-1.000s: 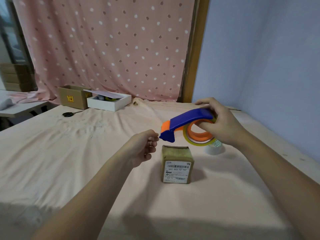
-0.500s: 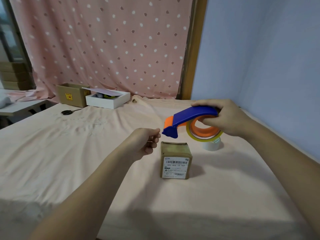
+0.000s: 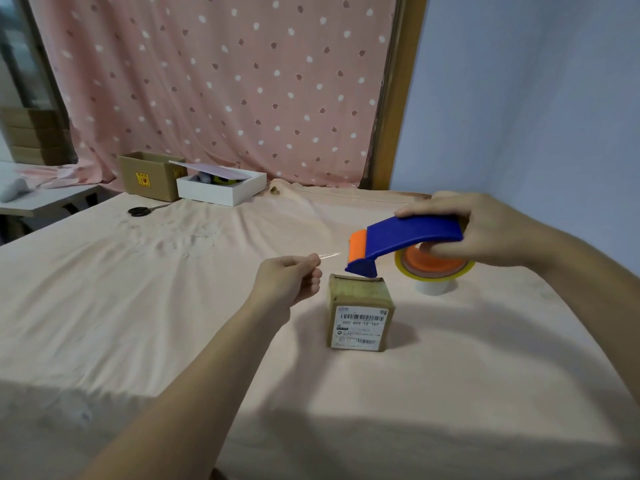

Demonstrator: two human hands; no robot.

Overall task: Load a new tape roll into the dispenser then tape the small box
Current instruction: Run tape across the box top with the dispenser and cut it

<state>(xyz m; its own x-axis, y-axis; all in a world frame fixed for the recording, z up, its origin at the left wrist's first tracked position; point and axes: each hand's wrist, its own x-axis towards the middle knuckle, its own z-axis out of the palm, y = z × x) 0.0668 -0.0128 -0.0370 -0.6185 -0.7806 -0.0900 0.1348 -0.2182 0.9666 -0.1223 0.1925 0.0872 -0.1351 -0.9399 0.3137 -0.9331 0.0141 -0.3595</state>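
Note:
My right hand (image 3: 485,233) grips a blue tape dispenser (image 3: 405,242) with an orange front end, held in the air just above the small box. A roll of clear tape (image 3: 434,266) on an orange hub sits in the dispenser. My left hand (image 3: 287,284) pinches the free end of the tape (image 3: 329,255), a thin clear strip stretched from the dispenser's nose to my fingertips. The small brown box (image 3: 360,311) stands on the cloth below, its barcode label facing me. The dispenser's nose hovers over the box's far top edge.
A white tape core (image 3: 434,287) stands behind the box under the dispenser. Black scissors (image 3: 142,211), an open cardboard box (image 3: 149,176) and a white tray box (image 3: 221,188) lie at the far left. The pink cloth (image 3: 138,306) covers the table; a blue wall is on the right.
My left hand has pulled a short strip of tape out from the dispenser's nose. My right hand has kept the dispenser above the box, its nose now closer to the box top.

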